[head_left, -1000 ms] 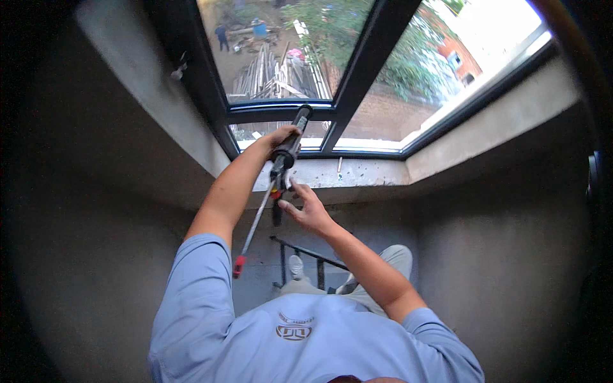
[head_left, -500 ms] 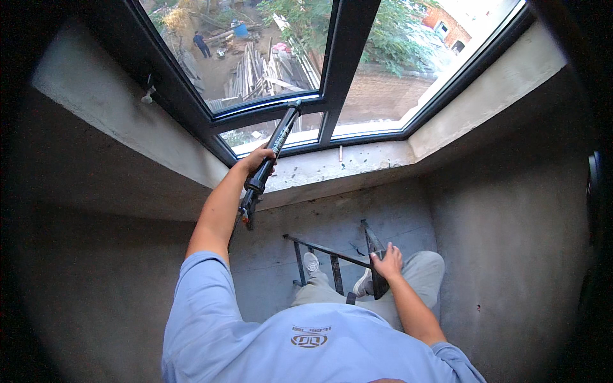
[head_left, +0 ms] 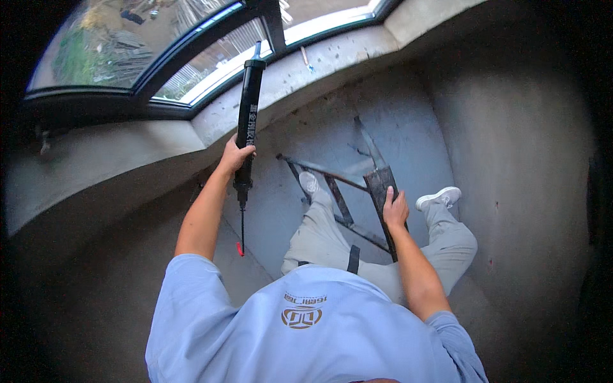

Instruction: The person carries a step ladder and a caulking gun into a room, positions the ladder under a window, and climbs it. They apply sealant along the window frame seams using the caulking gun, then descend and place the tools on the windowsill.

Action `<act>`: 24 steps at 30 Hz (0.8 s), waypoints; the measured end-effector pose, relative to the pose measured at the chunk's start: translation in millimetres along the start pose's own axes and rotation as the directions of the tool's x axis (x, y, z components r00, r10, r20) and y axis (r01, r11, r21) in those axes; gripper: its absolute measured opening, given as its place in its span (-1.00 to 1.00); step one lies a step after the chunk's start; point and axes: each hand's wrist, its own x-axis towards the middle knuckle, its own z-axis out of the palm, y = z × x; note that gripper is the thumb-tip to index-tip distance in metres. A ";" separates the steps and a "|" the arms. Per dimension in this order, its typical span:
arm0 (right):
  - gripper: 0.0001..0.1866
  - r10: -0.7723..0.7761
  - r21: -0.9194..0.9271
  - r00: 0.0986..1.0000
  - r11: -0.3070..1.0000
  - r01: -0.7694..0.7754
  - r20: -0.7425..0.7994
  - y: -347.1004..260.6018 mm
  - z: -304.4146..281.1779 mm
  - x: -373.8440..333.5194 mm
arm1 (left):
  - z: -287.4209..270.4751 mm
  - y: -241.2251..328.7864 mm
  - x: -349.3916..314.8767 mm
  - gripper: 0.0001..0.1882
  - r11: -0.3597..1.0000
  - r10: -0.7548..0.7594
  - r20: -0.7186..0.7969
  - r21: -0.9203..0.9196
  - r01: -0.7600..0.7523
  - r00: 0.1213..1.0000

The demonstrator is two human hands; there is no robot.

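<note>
both occupied: left hand [head_left: 236, 156] closed around the gun [head_left: 249, 96], nozzle [head_left: 258, 50] up near the window [head_left: 134, 60]; right hand [head_left: 396, 209] half-curled on the stand [head_left: 378, 179], grip unclear. likely bracing; shifting calls for balance.

Light-blue short-sleeved shirt [head_left: 313, 345], pale trousers [head_left: 319, 237]

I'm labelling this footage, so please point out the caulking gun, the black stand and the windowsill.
Caulking gun [head_left: 248, 105], head view: on the middle of its black barrel.
Black stand [head_left: 377, 182], head view: on its flat dark board.
Windowsill [head_left: 348, 54], head view: on its grey top surface.
</note>
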 end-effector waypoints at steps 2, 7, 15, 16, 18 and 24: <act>-0.32 0.002 -0.043 0.997 0.999 0.001 0.075 -0.3 0.8 4.4 | -3.2 -28.1 -20.0 -0.55 0.998 -0.040 -0.071 0.048 0.043 0.997; -0.33 -0.027 -0.022 0.989 0.999 0.031 0.145 20.8 8.3 18.8 | 49.6 -112.2 -39.2 -0.18 0.932 -0.226 -0.173 0.249 0.265 0.959; -0.36 -0.174 0.030 0.968 0.985 0.171 0.183 30.4 6.7 15.3 | 77.1 -110.8 -90.4 -0.27 0.851 -0.262 -0.138 0.434 0.297 0.955; -0.36 -0.187 0.056 0.965 0.982 0.179 0.186 25.5 5.8 14.0 | 83.4 -97.9 -90.1 -0.24 0.860 -0.266 -0.135 0.414 0.299 0.954; -0.37 -0.219 0.065 0.966 0.975 0.212 0.136 17.9 3.4 16.2 | 108.9 -66.4 -74.0 -0.16 0.838 -0.279 -0.135 0.449 0.309 0.951; -0.38 -0.187 0.080 0.973 0.981 0.178 0.133 6.1 1.3 29.2 | 197.1 55.2 -15.7 0.04 0.708 -0.119 -0.094 0.690 0.150 0.988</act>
